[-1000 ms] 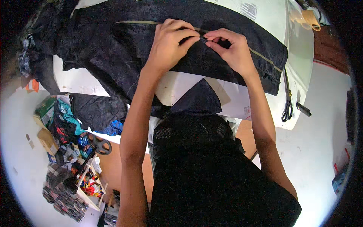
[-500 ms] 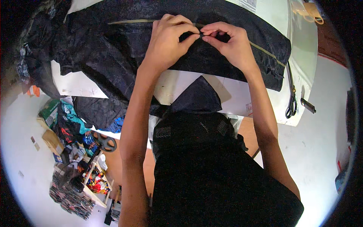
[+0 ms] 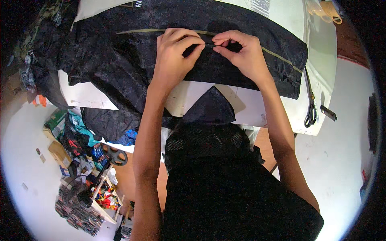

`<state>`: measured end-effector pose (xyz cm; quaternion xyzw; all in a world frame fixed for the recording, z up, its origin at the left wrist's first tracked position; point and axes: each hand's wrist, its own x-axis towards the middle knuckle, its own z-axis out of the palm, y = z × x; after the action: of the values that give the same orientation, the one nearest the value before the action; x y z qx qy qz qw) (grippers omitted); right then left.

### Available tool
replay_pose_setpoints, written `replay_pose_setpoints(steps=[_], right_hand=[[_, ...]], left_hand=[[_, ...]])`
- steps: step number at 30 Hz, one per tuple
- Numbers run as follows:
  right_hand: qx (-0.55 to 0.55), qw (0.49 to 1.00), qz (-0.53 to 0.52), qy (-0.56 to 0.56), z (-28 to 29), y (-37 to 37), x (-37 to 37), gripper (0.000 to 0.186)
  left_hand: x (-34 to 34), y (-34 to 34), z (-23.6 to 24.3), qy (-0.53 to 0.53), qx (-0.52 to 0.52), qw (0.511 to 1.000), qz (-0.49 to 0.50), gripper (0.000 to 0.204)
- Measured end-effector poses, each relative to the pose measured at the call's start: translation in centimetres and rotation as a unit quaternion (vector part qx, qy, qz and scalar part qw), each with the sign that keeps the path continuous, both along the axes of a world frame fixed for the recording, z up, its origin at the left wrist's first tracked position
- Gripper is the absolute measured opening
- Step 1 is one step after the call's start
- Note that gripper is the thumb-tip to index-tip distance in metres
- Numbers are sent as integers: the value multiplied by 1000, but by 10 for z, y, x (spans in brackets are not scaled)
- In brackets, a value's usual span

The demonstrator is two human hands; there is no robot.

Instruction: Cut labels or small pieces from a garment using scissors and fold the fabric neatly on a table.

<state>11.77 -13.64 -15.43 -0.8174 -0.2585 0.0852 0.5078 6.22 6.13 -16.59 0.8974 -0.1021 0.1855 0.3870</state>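
A black garment lies spread over the white table, with a thin olive strip running along it. Above the cloth, my left hand pinches thumb to forefinger. Facing it closely, my right hand pinches the same way. Something small and dark shows at the fingertips, too fine to name, and a narrow gap separates the two pinches. Nearer me, a pointed piece of black cloth lies over the table's front edge.
Black-handled scissors and a small black tool lie at the table's right end. Tan loops sit at the far right corner. Lower left are a dark wheel, a wooden frame with coloured scraps and piled bags.
My fingertips, close together before, have drawn slightly apart, the left hand shifting left. The whole scene sits a little lower in the picture. The garment lies as before.
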Motion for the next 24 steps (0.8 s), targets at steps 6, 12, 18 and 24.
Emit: replay_pose_setpoints(steps=[6, 12, 18, 24], right_hand=[[-6, 996, 17, -84, -1, -2, -4, 25], [-10, 995, 6, -101, -4, -3, -7, 24], [26, 996, -16, -84, -7, -1, -6, 32], [7, 993, -2, -114, -9, -1, -3, 32]], left_hand=[[-6, -2, -3, -39, 32, 999, 5, 13], [-8, -2, -2, -42, 29, 998, 21, 13], [-7, -1, 1, -20, 32, 999, 13, 14], [-6, -1, -3, -29, 26, 999, 13, 12]])
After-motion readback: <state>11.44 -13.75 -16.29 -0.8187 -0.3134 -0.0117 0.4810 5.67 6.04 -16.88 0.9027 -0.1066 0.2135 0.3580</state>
